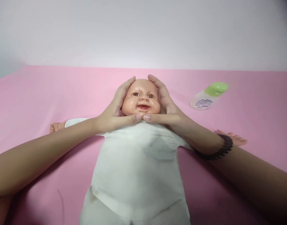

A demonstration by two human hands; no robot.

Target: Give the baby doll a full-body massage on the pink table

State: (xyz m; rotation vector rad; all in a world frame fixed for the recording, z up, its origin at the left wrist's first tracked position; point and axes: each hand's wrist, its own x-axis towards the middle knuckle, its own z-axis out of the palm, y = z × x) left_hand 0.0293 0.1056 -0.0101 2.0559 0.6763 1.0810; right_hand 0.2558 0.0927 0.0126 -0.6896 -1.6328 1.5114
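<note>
A baby doll (138,162) with a white cloth body lies on its back, its arms spread to both sides. My left hand (117,109) cups the left side of the doll's head (141,98), fingers up along it and thumb under the chin. On the other side my right hand (166,106) cups the head the same way, its thumb tip almost meeting the left one below the chin. The palms rest against the cheeks, and the face shows between them. A dark coiled band circles my right wrist.
A clear bottle (203,100) with a green cap lies tilted to the right of the doll's head. Under everything is a pink surface (258,103), with a pale wall behind it. The doll's right-side hand (237,139) shows beyond my right wrist.
</note>
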